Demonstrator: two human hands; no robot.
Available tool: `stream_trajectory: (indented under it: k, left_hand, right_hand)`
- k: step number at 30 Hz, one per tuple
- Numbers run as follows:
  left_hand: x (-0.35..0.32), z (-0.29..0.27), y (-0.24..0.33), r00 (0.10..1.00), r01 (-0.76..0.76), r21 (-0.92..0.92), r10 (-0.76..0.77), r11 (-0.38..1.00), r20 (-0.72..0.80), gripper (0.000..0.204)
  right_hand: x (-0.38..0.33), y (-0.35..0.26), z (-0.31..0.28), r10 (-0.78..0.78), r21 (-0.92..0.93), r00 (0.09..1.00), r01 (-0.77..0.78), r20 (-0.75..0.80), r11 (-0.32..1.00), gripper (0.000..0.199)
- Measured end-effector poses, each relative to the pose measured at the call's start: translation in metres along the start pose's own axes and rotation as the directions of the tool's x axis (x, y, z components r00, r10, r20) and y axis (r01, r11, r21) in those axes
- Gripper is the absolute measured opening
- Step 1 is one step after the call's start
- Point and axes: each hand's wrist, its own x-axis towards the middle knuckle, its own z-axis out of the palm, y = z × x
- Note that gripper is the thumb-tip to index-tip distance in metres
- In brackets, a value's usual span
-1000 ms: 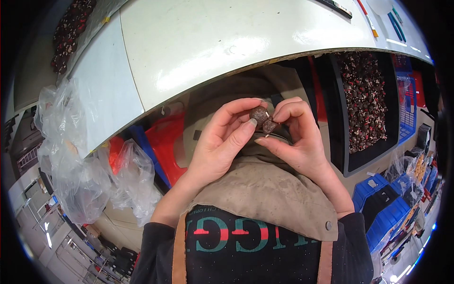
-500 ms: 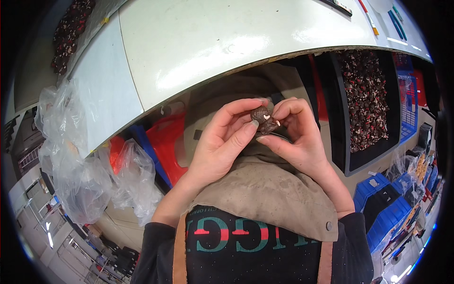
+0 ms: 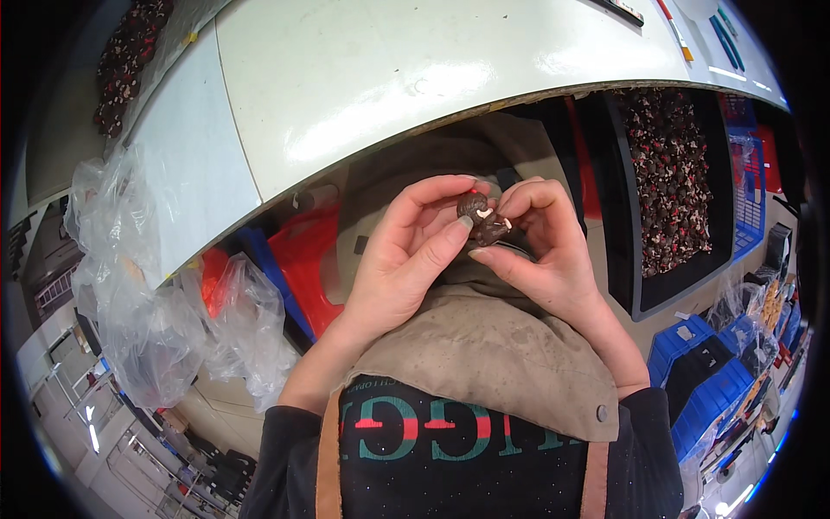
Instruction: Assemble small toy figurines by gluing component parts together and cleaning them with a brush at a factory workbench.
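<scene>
A small dark-brown figurine (image 3: pixel 489 228) with a rounded head and white and red details is held between my two hands above my lap. The thumb and fingers of my left hand (image 3: pixel 425 244) pinch it at its rounded upper end. My right hand (image 3: pixel 546 246) grips the lower end, thumb underneath and fingers curled at its far side. Its finer shape is partly covered by my fingertips.
The white worktable (image 3: pixel 346 78) curves in front of me. To the right stands a black crate (image 3: pixel 635 294) full of similar brown pieces; blue crates (image 3: pixel 700 381) sit nearer. Clear plastic bags (image 3: pixel 147 320) hang at the left, beside a red stool (image 3: pixel 303 259). A brush (image 3: pixel 677 33) lies at the far right.
The figurine has turned slightly in my fingers, and a red spot now shows at its top. My hands have stayed almost in place.
</scene>
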Motion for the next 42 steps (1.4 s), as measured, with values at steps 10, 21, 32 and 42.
stream_trajectory:
  k: [10,21,32,42]
  left_hand:
    - [0.0006,-0.0028,0.0009,0.999,0.027,0.014,-0.027,1.0,-0.036,0.035]
    - [0.0027,-0.0079,0.0002,0.991,0.107,0.055,-0.102,0.993,-0.09,0.034]
    - [0.0013,-0.0056,0.0003,0.962,0.233,-0.01,-0.232,0.972,-0.142,0.032]
    - [0.0024,-0.0009,0.0002,0.982,0.179,-0.025,-0.18,0.984,-0.05,0.042]
  right_hand:
    - [0.003,0.006,0.004,-0.059,-0.052,0.997,0.056,-0.049,0.997,0.038]
    - [0.0044,0.0005,0.0059,0.014,-0.001,1.0,-0.014,-0.026,1.0,0.042]
    - [0.0034,-0.0016,0.0046,0.029,-0.063,0.999,-0.03,-0.019,0.998,0.044]
    - [0.0043,-0.0029,0.0027,0.052,0.003,0.998,-0.051,-0.047,0.999,0.041]
